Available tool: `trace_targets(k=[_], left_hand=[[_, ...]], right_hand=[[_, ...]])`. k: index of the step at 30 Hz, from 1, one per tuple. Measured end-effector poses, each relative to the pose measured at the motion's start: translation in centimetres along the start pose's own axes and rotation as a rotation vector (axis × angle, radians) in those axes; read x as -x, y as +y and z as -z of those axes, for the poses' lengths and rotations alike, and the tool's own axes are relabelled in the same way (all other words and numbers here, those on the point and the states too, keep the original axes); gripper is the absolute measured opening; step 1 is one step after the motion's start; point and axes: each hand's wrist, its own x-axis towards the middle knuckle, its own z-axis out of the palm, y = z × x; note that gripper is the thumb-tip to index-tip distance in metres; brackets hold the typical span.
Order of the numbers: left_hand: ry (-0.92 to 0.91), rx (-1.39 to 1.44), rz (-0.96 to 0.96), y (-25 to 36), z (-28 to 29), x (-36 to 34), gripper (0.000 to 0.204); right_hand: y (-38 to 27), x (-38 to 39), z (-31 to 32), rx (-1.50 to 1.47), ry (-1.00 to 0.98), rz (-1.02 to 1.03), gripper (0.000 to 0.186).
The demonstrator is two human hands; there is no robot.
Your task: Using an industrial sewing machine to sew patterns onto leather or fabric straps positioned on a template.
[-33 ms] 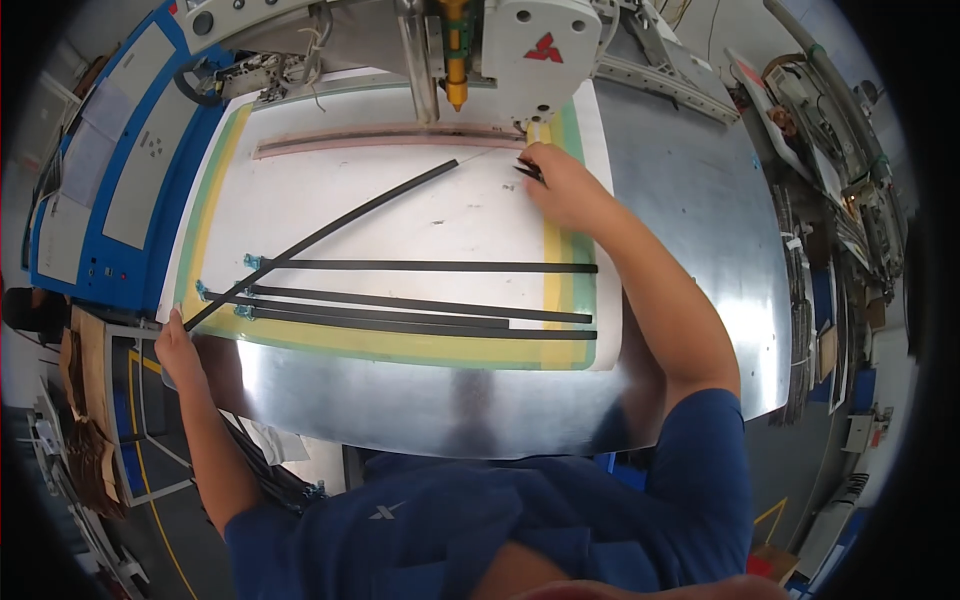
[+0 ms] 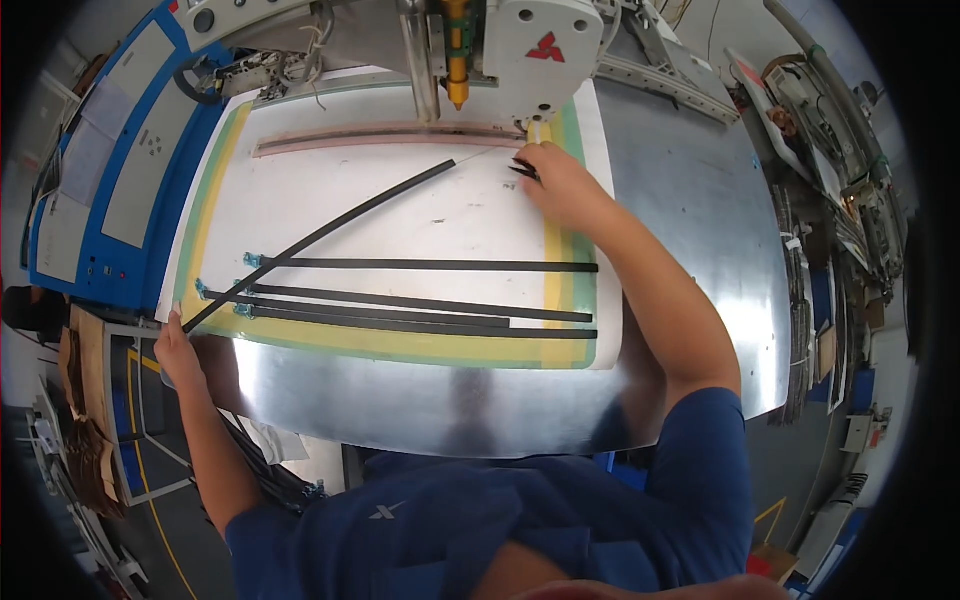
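My left hand [image 2: 177, 352] is closed on the lower left end of a long black strip [image 2: 350, 221], which slants up and right over the white work surface [image 2: 390, 235]. From its far end a fine pale thread [image 2: 484, 153] runs toward my right hand [image 2: 563, 188]. The right hand's fingers are closed around a small black pointed tool [image 2: 526, 171]; its exact kind is too small to tell. Whether they also pinch the thread is hidden. Several more black strips [image 2: 430, 266] lie crosswise nearer to me, with bluish tufts [image 2: 254, 260] at their left ends.
Above the far side hang a white machine head [image 2: 545, 50] and a brass-coloured nozzle [image 2: 457, 85]. A pinkish slotted strip [image 2: 390, 140] lies beneath them. Yellow and green tape borders the surface. Bare metal table [image 2: 690, 230] extends right; a blue cabinet [image 2: 120, 150] stands left.
The slanted strip and the tool in my right hand have shifted very slightly left. Both hands keep their hold, and the other strips lie as before.
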Motion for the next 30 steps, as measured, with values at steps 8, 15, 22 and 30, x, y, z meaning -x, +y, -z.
trace_targets(k=[8, 15, 22, 30], left_hand=[[0.005, 0.11, 0.082, -1.6, 0.7, -0.4, 0.037], [0.023, 0.23, 0.091, -2.0, 0.7, 0.0, 0.038], [0.043, 0.238, 0.085, 0.3, -0.1, 0.6, 0.038], [-0.029, 0.177, -0.099, 1.1, -2.2, 0.3, 0.042]], right_hand=[[-1.8, -2.1, -2.6, 0.367, 0.127, 0.207, 0.04], [-3.5, -3.9, -4.2, 0.484, 0.083, 0.225, 0.03], [-5.4, -4.1, -5.0, 0.187, 0.158, 0.198, 0.027], [-3.2, -2.8, -5.5, 0.087, -0.106, 0.277, 0.014]])
